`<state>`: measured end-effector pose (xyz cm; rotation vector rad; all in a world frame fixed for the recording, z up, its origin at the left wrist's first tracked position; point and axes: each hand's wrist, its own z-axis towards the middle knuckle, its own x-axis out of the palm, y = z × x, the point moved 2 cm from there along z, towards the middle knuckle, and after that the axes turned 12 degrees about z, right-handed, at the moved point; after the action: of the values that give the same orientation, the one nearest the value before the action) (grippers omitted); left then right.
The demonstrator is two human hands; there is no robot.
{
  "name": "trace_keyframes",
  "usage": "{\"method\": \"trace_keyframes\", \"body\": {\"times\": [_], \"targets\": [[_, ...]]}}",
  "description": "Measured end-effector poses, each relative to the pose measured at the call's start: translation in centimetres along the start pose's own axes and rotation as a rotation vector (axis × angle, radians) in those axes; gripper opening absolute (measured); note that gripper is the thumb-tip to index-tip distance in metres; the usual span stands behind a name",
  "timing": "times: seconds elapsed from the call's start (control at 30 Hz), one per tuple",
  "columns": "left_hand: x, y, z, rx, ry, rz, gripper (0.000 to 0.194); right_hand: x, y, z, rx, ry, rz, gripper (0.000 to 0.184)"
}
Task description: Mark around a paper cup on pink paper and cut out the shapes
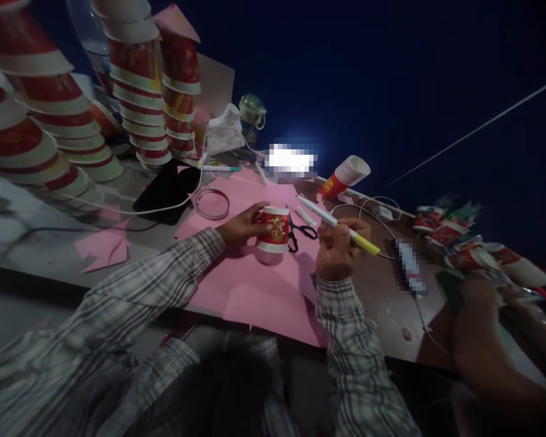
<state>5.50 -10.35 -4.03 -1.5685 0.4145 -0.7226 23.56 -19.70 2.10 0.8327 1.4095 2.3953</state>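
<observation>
My left hand point(243, 226) is closed round the side of a red and white paper cup point(274, 227) with a gold pattern. The cup is just above a sheet of pink paper point(264, 297). In my closed right hand point(339, 249) is a white marker pen point(318, 210) with a yellow end, held slantwise. Behind the cup, black-handled scissors point(304, 232) lie partly hidden on the paper. A small white cap or stick point(306, 216) rests beside them. Left of the cup lies a thin ring or tape roll point(212, 203).
Tall stacks of red and white paper cups point(141, 103) stand at left. A black tablet or phone point(170, 193) and cable lie near them. A leaning cup stack point(346, 176) is at the back. At right are a blurred phone point(409, 266) and another person's arm point(486, 340).
</observation>
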Motion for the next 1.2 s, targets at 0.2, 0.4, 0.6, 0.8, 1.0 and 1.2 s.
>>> {"method": "trace_keyframes", "body": {"times": [0.2, 0.4, 0.6, 0.8, 1.0, 1.2], "targets": [[0.8, -0.6, -0.7, -0.087, 0.006, -0.119, 0.058, 1.1, -1.9, 0.3, 0.085, 0.084, 0.391, 0.034], [1.2, -0.8, -0.7, -0.094, 0.001, -0.133, 0.049, 1.2, -2.8, -1.1, 0.137, 0.080, 0.372, 0.027], [1.8, -0.5, -0.8, -0.101, 0.023, -0.254, 0.051, 1.9, -2.8, -1.7, 0.123, 0.126, 0.437, 0.030], [1.6, -0.8, -0.2, 0.088, 0.224, -0.113, 0.056, 2.6, -2.8, -2.9, 0.065, 0.130, 0.369, 0.020], [1.4, -0.8, -0.3, -0.020, 0.100, -0.277, 0.057, 2.3, -2.7, -2.3, 0.105, 0.112, 0.380, 0.033], [1.9, -0.6, -0.7, -0.008, 0.085, -0.313, 0.060, 2.1, -3.3, -2.7, 0.042, 0.135, 0.289, 0.023]]}}
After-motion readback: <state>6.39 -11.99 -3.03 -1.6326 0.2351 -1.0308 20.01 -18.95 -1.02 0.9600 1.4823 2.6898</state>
